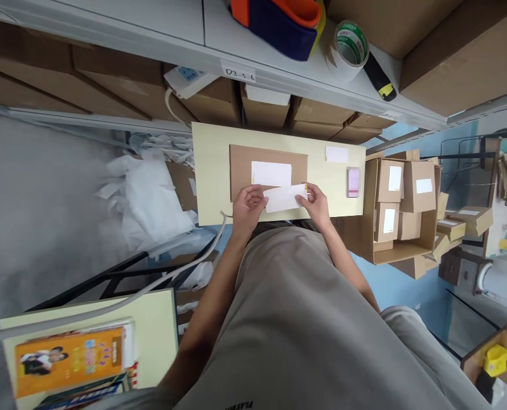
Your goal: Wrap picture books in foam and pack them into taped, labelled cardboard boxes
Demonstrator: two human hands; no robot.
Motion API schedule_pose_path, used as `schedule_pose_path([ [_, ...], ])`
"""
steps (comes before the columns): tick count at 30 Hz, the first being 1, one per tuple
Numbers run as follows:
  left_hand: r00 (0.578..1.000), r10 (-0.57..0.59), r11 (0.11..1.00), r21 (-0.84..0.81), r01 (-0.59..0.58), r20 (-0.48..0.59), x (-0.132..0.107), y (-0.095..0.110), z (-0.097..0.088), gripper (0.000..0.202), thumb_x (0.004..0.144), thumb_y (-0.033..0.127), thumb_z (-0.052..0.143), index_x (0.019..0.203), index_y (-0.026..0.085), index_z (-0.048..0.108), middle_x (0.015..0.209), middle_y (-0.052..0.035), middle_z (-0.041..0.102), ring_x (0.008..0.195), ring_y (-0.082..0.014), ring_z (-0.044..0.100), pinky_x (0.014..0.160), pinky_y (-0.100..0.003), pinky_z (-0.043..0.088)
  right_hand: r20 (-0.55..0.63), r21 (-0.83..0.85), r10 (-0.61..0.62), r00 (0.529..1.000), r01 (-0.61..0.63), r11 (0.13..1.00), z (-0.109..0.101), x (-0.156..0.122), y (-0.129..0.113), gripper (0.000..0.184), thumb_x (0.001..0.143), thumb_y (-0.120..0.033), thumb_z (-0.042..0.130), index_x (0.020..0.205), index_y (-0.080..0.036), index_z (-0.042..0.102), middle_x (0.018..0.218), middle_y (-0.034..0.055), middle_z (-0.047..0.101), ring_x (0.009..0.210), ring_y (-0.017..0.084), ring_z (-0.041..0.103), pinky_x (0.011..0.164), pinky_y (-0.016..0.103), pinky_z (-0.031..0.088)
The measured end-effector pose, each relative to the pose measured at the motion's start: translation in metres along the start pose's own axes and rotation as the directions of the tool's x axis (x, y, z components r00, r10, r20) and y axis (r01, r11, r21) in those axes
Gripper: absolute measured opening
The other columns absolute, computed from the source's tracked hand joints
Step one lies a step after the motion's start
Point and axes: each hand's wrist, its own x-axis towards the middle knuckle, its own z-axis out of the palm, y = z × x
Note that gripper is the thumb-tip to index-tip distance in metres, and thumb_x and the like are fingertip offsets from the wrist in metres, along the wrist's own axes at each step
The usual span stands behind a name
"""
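A white paper label is stretched between my two hands, just above the near edge of a flat brown cardboard box. My left hand pinches its left end between thumb and fingers. At the label's right end, near a small yellow mark, my right hand grips it the same way. Another white label lies on the box's top face, its lower edge partly covered by the held one. Print on the labels is too faint to read.
The pale yellow table also bears a white label slip and a phone. To the right stands an open carton of small labelled boxes. A shelf above holds a tape roll and a cutter. White packing bags lie left.
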Motion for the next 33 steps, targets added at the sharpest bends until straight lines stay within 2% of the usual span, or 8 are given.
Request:
schedule_pose_path([
  [3,0.999,0.010,1.000,0.008,-0.010,-0.032,0.002,0.006,-0.008,0.047,0.076,0.039,0.093,0.116,0.023,0.076,0.095,-0.0037,0.073,0.084,-0.0168,0.069,0.078,-0.029,0.062,-0.015,-0.003,0.050,0.999,-0.050,0.999,0.000,0.006,0.012,0.062,0.077,-0.056,0.094,0.126,-0.025,0.074,0.105,0.0046,0.081,0.089,0.021,0.075,0.094,0.042,0.068],
  [9,0.999,0.017,0.999,0.038,-0.015,-0.050,0.001,0.011,-0.023,0.046,0.076,0.043,0.095,0.113,0.023,0.077,0.094,-0.0040,0.075,0.086,-0.0174,0.070,0.081,-0.030,0.062,-0.002,0.054,0.116,0.993,-0.116,0.992,0.005,0.003,0.019,0.059,0.071,-0.049,0.096,0.121,-0.024,0.074,0.096,0.0012,0.082,0.090,0.022,0.076,0.101,0.046,0.067],
  [12,0.999,0.010,0.998,0.070,-0.007,-0.046,0.002,0.011,-0.029,0.046,0.077,0.045,0.094,0.113,0.023,0.076,0.096,-0.0042,0.076,0.087,-0.0177,0.071,0.083,-0.031,0.063,0.016,0.081,0.140,0.990,-0.141,0.987,0.009,0.001,0.020,0.060,0.069,-0.050,0.097,0.118,-0.025,0.073,0.087,-0.0017,0.079,0.086,0.022,0.074,0.097,0.046,0.068],
  [18,1.000,0.025,0.990,0.142,-0.024,-0.005,0.006,0.011,-0.036,0.046,0.080,0.050,0.088,0.115,0.024,0.073,0.098,-0.0057,0.077,0.090,-0.0193,0.074,0.082,-0.032,0.064,-0.002,0.105,0.180,0.984,-0.178,0.978,0.018,0.000,0.022,0.065,0.062,-0.052,0.102,0.113,-0.025,0.073,0.089,-0.0019,0.077,0.082,0.019,0.073,0.092,0.043,0.067],
  [21,0.999,0.036,0.988,0.151,-0.035,0.001,0.009,0.011,-0.038,0.045,0.080,0.048,0.087,0.115,0.024,0.073,0.098,-0.0058,0.076,0.090,-0.0195,0.074,0.083,-0.033,0.065,0.018,0.107,0.203,0.979,-0.204,0.973,0.021,-0.001,0.023,0.065,0.062,-0.055,0.102,0.112,-0.025,0.073,0.083,-0.0026,0.076,0.079,0.020,0.072,0.087,0.043,0.066],
  [27,0.999,0.033,0.986,0.162,-0.030,-0.017,0.019,0.009,-0.037,0.036,0.082,0.039,0.086,0.112,0.023,0.073,0.096,-0.0050,0.076,0.093,-0.0200,0.075,0.089,-0.034,0.066,-0.048,0.065,0.118,0.992,-0.115,0.991,0.022,0.004,0.020,0.063,0.068,-0.057,0.097,0.117,-0.026,0.071,0.086,-0.0013,0.080,0.091,0.023,0.077,0.100,0.045,0.064],
  [33,0.999,0.054,0.981,0.187,-0.054,0.005,0.062,0.012,-0.030,0.034,0.080,0.035,0.089,0.108,0.023,0.072,0.094,-0.0041,0.079,0.094,-0.0225,0.077,0.091,-0.036,0.065,-0.013,-0.001,0.010,1.000,-0.010,1.000,0.017,0.040,0.009,0.053,0.072,-0.056,0.095,0.108,-0.028,0.067,0.091,0.0012,0.081,0.096,0.024,0.075,0.104,0.044,0.062],
])
